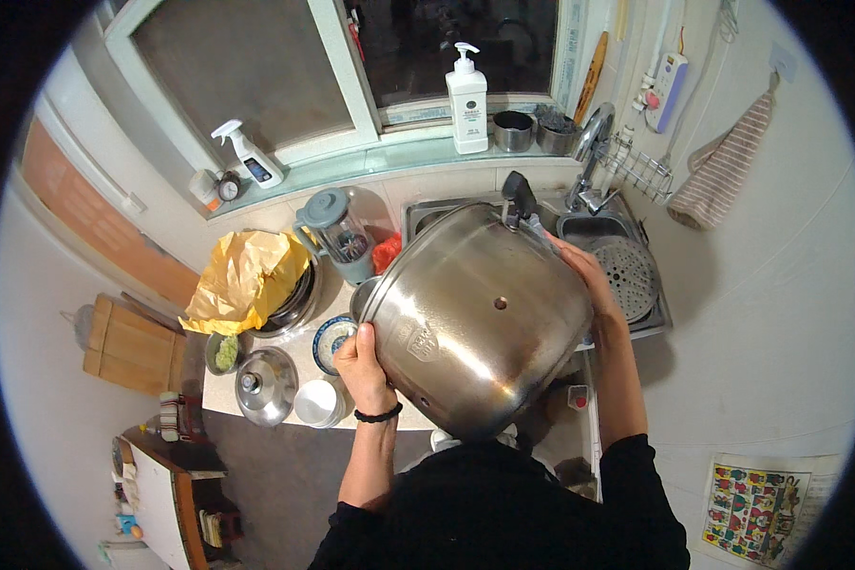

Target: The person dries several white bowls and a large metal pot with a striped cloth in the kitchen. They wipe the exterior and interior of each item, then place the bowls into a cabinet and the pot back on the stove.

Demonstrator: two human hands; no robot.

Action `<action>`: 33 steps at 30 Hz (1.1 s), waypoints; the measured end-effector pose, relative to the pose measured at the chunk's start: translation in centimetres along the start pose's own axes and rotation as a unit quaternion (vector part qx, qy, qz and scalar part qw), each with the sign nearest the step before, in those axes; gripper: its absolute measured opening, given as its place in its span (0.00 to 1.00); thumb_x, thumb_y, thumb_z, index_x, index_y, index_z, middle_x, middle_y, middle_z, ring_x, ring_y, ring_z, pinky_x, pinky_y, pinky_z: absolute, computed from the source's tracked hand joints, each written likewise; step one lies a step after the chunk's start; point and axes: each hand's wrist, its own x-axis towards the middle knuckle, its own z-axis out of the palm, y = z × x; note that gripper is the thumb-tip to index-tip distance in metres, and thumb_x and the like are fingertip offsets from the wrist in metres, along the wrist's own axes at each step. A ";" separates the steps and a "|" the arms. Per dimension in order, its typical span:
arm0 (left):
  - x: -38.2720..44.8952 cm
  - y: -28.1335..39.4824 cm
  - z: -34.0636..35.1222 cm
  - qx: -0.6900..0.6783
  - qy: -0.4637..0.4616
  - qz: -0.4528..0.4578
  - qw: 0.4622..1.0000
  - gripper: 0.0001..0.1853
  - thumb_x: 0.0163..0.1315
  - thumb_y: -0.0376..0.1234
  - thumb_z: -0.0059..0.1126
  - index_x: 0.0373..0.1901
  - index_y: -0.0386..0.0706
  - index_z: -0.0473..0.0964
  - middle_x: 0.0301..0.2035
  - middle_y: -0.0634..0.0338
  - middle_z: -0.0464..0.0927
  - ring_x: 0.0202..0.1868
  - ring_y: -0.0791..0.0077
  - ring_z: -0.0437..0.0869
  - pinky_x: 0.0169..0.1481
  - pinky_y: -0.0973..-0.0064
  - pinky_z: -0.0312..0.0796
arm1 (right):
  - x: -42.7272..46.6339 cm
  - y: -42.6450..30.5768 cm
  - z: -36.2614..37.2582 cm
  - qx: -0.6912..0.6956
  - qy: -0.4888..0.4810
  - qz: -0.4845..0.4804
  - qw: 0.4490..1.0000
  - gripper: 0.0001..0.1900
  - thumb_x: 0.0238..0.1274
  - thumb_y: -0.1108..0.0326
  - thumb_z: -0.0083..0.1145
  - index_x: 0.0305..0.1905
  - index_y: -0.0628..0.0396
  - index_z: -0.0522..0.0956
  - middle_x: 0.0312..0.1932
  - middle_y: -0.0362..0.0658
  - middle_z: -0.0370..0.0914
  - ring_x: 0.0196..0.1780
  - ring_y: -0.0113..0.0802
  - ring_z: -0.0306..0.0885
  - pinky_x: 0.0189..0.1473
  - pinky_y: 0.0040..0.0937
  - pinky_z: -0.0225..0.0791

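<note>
A large stainless-steel pot (463, 306) is tilted on its side in front of my chest, its rim towards the left and its outer wall facing me. My left hand (363, 370) grips it near the rim, thumb up, with a black band around the wrist. On the far right side, my right hand (590, 274) holds the pot, its fingers partly hidden behind the wall. A black handle (519, 194) juts from the top of the pot. Small dark holes show in the wall. The inside of the pot is out of sight.
Behind the pot is a steel sink (427, 211) with a faucet (590, 164) and a perforated steamer plate (621, 278). Left on the counter are a blender (335, 235), crumpled yellow paper (249, 278), a steel lid (266, 387) and a patterned bowl (325, 343). Bottles line the windowsill (363, 165).
</note>
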 end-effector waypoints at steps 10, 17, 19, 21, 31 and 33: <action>0.0 1.4 1.7 0.170 -0.051 0.150 0.973 0.22 0.43 0.29 0.68 0.07 0.37 0.60 0.09 0.65 0.55 0.17 0.80 0.54 0.23 0.75 0.48 | -1.8 -3.1 3.1 -0.256 0.003 -0.137 0.957 0.23 0.61 0.67 0.44 0.60 0.65 0.63 0.64 0.50 0.60 0.68 0.36 0.55 0.66 0.28 0.45; 0.4 1.1 4.1 0.274 -0.072 0.273 0.919 0.27 0.38 0.37 0.72 0.03 0.40 0.58 0.06 0.59 0.55 0.13 0.70 0.54 0.26 0.72 0.50 | -5.2 -1.8 7.4 -0.408 0.096 -0.184 0.889 0.24 0.57 0.70 0.46 0.60 0.63 0.64 0.65 0.54 0.56 0.65 0.47 0.58 0.64 0.35 0.51; 0.1 0.6 5.1 0.293 -0.084 0.295 0.905 0.28 0.37 0.40 0.73 0.02 0.41 0.58 0.06 0.59 0.54 0.12 0.69 0.54 0.26 0.73 0.49 | -6.0 -0.9 10.2 -0.442 0.104 -0.276 0.847 0.25 0.54 0.71 0.49 0.59 0.61 0.65 0.64 0.56 0.56 0.64 0.53 0.59 0.63 0.39 0.54; 0.1 0.6 5.0 0.313 -0.086 0.311 0.893 0.28 0.37 0.40 0.73 0.02 0.41 0.58 0.05 0.59 0.55 0.11 0.69 0.54 0.26 0.73 0.49 | -6.9 -0.2 11.6 -0.474 0.087 -0.309 0.820 0.25 0.53 0.72 0.50 0.59 0.59 0.67 0.63 0.56 0.57 0.62 0.54 0.60 0.62 0.42 0.55; 0.0 2.0 5.7 0.307 -0.085 0.328 0.890 0.26 0.38 0.39 0.72 0.02 0.41 0.60 0.05 0.59 0.57 0.10 0.69 0.56 0.27 0.73 0.50 | -4.2 -1.7 8.6 -0.438 0.135 -0.280 0.843 0.24 0.57 0.74 0.45 0.61 0.59 0.64 0.64 0.55 0.57 0.64 0.52 0.59 0.61 0.36 0.57; 0.3 1.6 5.6 0.310 -0.096 0.322 0.889 0.26 0.38 0.39 0.72 0.02 0.41 0.61 0.05 0.59 0.57 0.11 0.69 0.56 0.27 0.73 0.51 | -6.1 -1.0 10.8 -0.536 0.084 -0.353 0.762 0.24 0.56 0.72 0.47 0.60 0.59 0.65 0.64 0.55 0.57 0.63 0.52 0.60 0.61 0.37 0.57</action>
